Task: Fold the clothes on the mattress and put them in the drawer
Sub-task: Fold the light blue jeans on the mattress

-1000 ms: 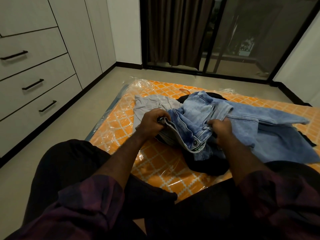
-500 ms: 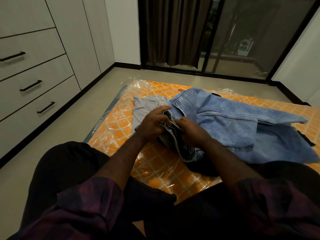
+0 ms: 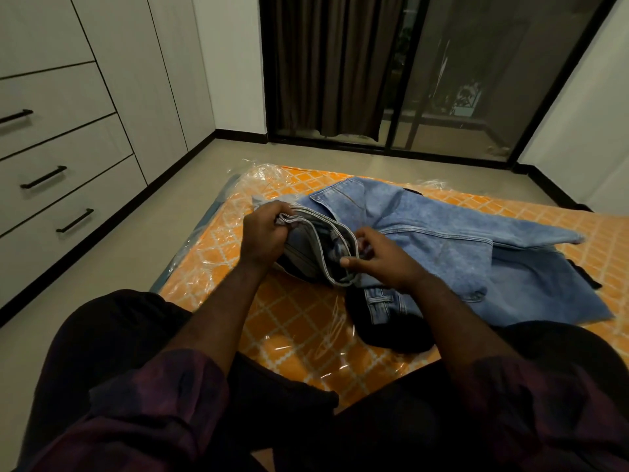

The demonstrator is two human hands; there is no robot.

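Observation:
Light blue jeans (image 3: pixel 442 240) lie spread over the orange patterned mattress (image 3: pixel 299 332), which is wrapped in clear plastic. My left hand (image 3: pixel 263 233) grips the left end of the jeans' waistband. My right hand (image 3: pixel 377 258) pinches the waistband's hem further right, so the band stands open between the two hands. A dark garment (image 3: pixel 388 332) lies under the jeans near my knees. A grey garment (image 3: pixel 262 201) peeks out behind my left hand, mostly hidden.
White closed drawers (image 3: pixel 64 172) with black handles line the wall at the left, across a strip of beige floor (image 3: pixel 143 247). A glass sliding door (image 3: pixel 442 80) with a brown curtain stands behind the mattress. My dark-trousered knees fill the foreground.
The jeans were flipped so a flat denim panel lies on top. Both hands shifted along the waistband, and the right hand moved apart from the left, spreading the band.

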